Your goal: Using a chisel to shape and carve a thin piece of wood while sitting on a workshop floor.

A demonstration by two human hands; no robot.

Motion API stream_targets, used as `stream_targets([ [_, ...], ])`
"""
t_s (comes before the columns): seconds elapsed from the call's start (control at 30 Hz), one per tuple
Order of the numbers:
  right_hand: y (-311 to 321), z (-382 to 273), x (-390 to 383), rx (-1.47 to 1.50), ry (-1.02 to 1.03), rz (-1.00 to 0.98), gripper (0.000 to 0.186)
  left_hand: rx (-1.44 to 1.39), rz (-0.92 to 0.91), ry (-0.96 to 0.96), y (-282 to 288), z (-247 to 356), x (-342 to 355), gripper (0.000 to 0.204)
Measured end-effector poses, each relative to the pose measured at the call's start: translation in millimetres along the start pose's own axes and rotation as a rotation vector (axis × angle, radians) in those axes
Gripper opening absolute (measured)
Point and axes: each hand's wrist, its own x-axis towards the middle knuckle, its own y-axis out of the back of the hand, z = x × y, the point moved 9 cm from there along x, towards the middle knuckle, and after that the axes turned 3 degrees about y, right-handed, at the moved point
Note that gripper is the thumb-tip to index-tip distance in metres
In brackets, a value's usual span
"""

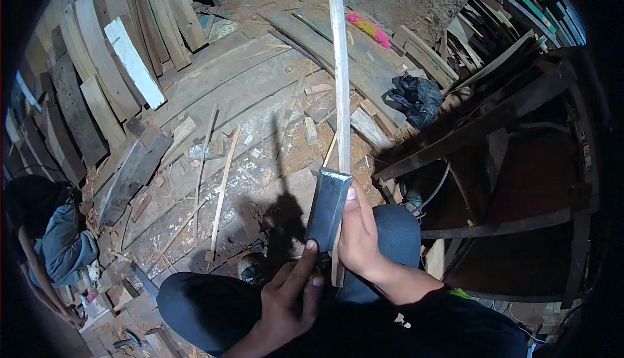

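Observation:
A long, thin wooden strip (342, 85) stands roughly upright in front of me, its lower end near my lap. My right hand (359, 238) is closed round its lower part, the thumb beside the blade. Against the strip lies a wide, dark steel chisel blade (323, 208), its bright bevelled edge at the top. My left hand (286, 303) is closed at the blade's lower end, one fingertip pressed on the metal. Whatever handle the chisel has is mostly hidden by my fingers.
Planks (97, 52) lean at the far left; a person (62, 241) crouches below them. Thin wooden strips (224, 192) and offcuts litter the floor. A dark frame (481, 221) stands close on my right, a black plastic bag (416, 100) beyond it. Pliers (127, 340) lie at lower left.

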Motion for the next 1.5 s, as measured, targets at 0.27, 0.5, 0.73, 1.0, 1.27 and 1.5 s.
stream_targets([
  [0.27,1.7,-0.7,-1.6,-0.029,0.082,0.004,0.046,-0.023,-0.004,-0.044,1.1,5.0,-1.6,0.051],
  [0.5,6.5,6.1,-1.7,0.018,-0.004,0.01,0.031,-0.039,0.0,-0.052,0.5,7.0,-2.5,0.051],
  [0.73,-4.2,7.5,-4.8,0.08,-0.027,-0.048,0.029,0.025,-0.002,-0.045,-0.9,8.3,1.9,0.052],
  [1.0,-22.8,23.3,-16.4,0.418,0.005,-0.19,0.022,-0.544,0.604,0.353,93.7,-37.3,9.5,0.053],
  [1.27,-27.5,14.8,-13.6,0.299,-0.217,-0.234,0.036,0.053,0.079,-0.002,34.6,-9.5,-4.6,0.048],
  [1.5,-23.6,27.9,-19.7,-0.054,-0.145,-0.164,0.038,0.071,-0.003,0.065,12.1,1.1,0.6,0.046],
])
